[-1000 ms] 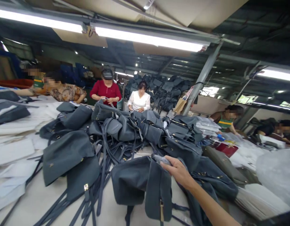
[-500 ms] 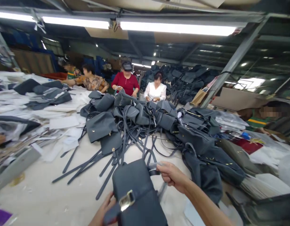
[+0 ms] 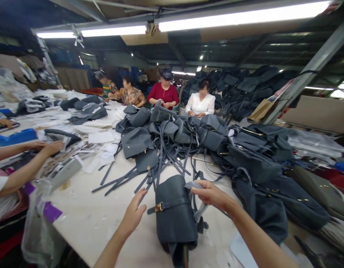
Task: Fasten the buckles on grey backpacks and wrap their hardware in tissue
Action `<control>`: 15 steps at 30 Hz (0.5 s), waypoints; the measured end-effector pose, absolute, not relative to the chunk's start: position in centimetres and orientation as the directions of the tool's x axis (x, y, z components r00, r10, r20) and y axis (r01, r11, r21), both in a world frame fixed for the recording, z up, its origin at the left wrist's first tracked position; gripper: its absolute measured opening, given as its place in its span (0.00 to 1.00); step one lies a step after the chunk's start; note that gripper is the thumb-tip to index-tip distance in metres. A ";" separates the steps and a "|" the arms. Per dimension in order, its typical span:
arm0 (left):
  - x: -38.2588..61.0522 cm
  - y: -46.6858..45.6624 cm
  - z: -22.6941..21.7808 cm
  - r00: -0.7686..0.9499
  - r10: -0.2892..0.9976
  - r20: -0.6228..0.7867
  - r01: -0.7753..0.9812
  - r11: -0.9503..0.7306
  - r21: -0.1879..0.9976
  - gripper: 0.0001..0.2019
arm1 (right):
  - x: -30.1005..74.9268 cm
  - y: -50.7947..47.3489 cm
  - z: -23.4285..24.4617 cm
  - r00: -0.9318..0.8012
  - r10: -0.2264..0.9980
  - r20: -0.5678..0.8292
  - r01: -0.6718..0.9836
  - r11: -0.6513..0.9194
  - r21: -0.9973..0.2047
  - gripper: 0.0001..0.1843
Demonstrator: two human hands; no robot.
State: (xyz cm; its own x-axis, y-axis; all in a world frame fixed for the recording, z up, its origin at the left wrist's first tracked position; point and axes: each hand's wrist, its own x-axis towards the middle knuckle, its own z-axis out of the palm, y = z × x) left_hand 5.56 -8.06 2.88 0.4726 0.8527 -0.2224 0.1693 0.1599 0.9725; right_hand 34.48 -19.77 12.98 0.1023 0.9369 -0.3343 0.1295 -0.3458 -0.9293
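Note:
A dark grey leather backpack (image 3: 174,212) with a gold buckle (image 3: 159,207) on its strap lies on the white work table (image 3: 85,219) right in front of me. My right hand (image 3: 209,195) pinches a thin grey strip (image 3: 193,185) at the top of the backpack. My left hand (image 3: 133,214) is open, its fingers spread, just left of the backpack and not clearly touching it. The backpack's lower end is partly cut off by the frame's bottom edge.
A large heap of grey backpacks and loose straps (image 3: 172,141) covers the table ahead. Several co-workers sit beyond it. A co-worker's arms (image 3: 29,163) reach in at left, near papers and a plastic bag (image 3: 39,230). More backpacks (image 3: 244,89) are stacked behind.
My left hand has let go of the backpack and moved apart from it. The backpack now lies lower on the table, and the view has swung, showing more of the left side.

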 end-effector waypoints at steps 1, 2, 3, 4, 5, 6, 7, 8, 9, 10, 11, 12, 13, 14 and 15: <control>5.9 -8.1 3.1 0.514 0.821 -0.247 0.172 0.184 0.968 0.23 | 34.5 -19.7 13.2 0.077 0.940 -0.332 0.155 -0.340 -0.928 0.26; 6.3 -8.4 3.1 0.551 0.785 -0.284 0.180 0.220 0.959 0.20 | 34.4 -19.5 13.4 0.059 0.941 -0.332 0.180 -0.338 -0.924 0.26; 6.7 -8.8 2.9 0.579 0.747 -0.326 0.191 0.264 0.945 0.18 | 34.3 -19.4 13.4 0.050 0.942 -0.333 0.206 -0.336 -0.919 0.26; 7.1 -9.4 2.6 0.598 0.714 -0.364 0.197 0.310 0.930 0.18 | 34.2 -19.2 13.4 0.050 0.942 -0.332 0.231 -0.334 -0.914 0.25; 7.5 -10.1 2.1 0.611 0.684 -0.399 0.198 0.356 0.913 0.18 | 34.2 -19.0 13.3 0.058 0.942 -0.329 0.256 -0.333 -0.908 0.25; 7.9 -10.9 1.6 0.619 0.659 -0.429 0.193 0.401 0.895 0.18 | 34.1 -18.8 13.1 0.076 0.944 -0.321 0.282 -0.329 -0.901 0.25; 8.2 -11.8 1.2 0.625 0.635 -0.455 0.184 0.447 0.876 0.19 | 34.2 -18.6 13.0 0.106 0.947 -0.303 0.309 -0.321 -0.895 0.24; 8.3 -12.7 0.9 0.632 0.610 -0.479 0.172 0.492 0.853 0.20 | 34.3 -18.4 12.9 0.147 0.950 -0.275 0.339 -0.310 -0.888 0.22; 8.4 -13.6 0.7 0.640 0.583 -0.500 0.158 0.537 0.829 0.21 | 34.4 -18.3 12.9 0.202 0.951 -0.234 0.371 -0.295 -0.881 0.21; 8.4 -14.4 0.8 0.649 0.557 -0.518 0.143 0.580 0.802 0.22 | 34.5 -18.3 13.0 0.270 0.946 -0.178 0.404 -0.279 -0.871 0.19; 8.4 -15.0 1.0 0.656 0.536 -0.531 0.122 0.620 0.775 0.22 | 34.5 -18.6 13.3 0.346 0.931 -0.112 0.437 -0.266 -0.859 0.17; 8.2 -15.5 1.4 0.657 0.525 -0.540 0.096 0.653 0.751 0.23 | 34.4 -19.3 13.7 0.422 0.905 -0.042 0.467 -0.257 -0.846 0.16; 8.1 -15.9 1.9 0.654 0.523 -0.546 0.067 0.679 0.731 0.23 | 34.2 -20.3 14.2 0.496 0.868 0.031 0.495 -0.253 -0.831 0.15; 7.9 -16.2 2.5 0.647 0.528 -0.550 0.041 0.697 0.716 0.23 | 33.8 -21.7 14.7 0.548 0.833 0.082 0.518 -0.260 -0.814 0.14; 7.8 -16.4 3.1 0.639 0.535 -0.553 0.016 0.709 0.705 0.23 | 33.1 -23.6 15.1 0.567 0.819 0.086 0.521 -0.275 -0.808 0.14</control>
State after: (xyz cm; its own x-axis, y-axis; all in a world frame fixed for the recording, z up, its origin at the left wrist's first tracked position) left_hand 7.80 -16.40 3.10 0.6388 0.5351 -0.5529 0.0163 0.7090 0.7050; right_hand 33.09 -23.55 15.08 0.5670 0.8192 0.0862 0.5207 -0.2754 -0.8081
